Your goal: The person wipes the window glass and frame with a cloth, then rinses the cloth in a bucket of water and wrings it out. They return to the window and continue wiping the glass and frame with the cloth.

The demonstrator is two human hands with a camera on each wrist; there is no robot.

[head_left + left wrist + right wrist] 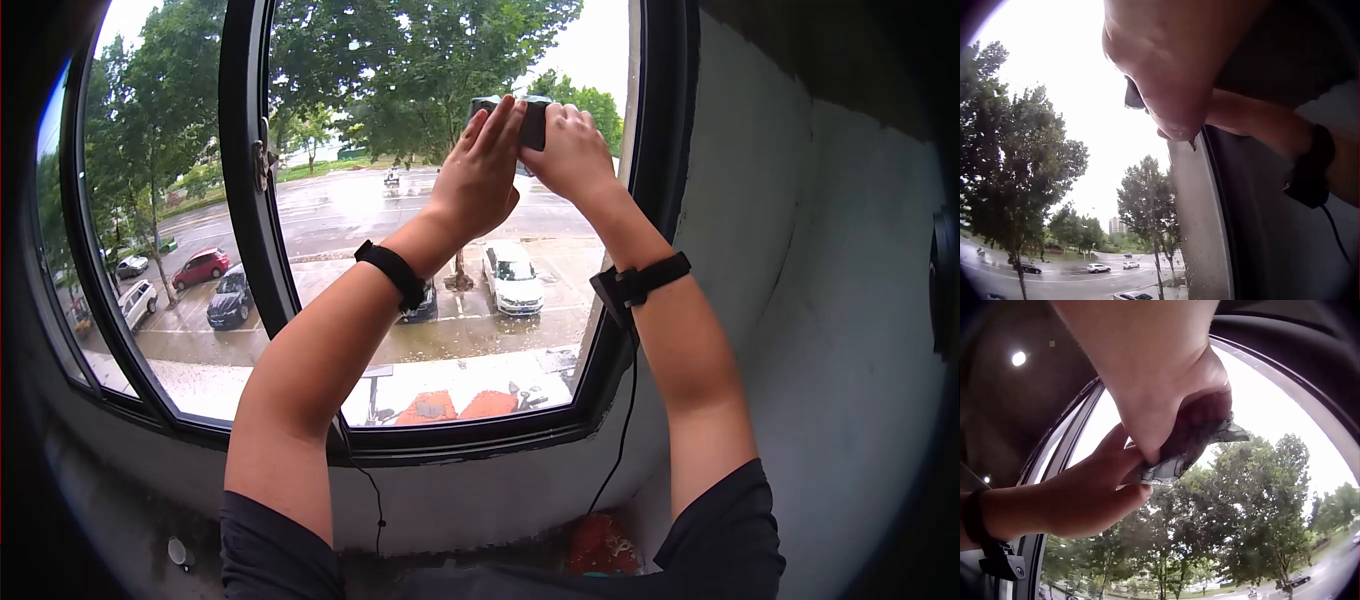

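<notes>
A dark object [535, 128] with a pale patterned cloth edge is held up before the window, high in the head view. My right hand [580, 155] grips its right side, fingers bent over the top. Against its left part lies my left hand [480, 185], fingers straight and pointing up. The right wrist view shows the dark object [1194, 428] inside the right hand [1166, 375], with the patterned cloth [1169, 470] beside the left hand's [1097, 494] fingers. The left hand [1166, 81] mostly hides the object in the left wrist view.
A black window frame [685, 130] surrounds the view, with a latch [262, 165] on its left upright. A grey wall [750, 230] stands at the right. Cables hang from both wrist straps. Outside are trees, a wet road and parked cars, including a white car [515, 280].
</notes>
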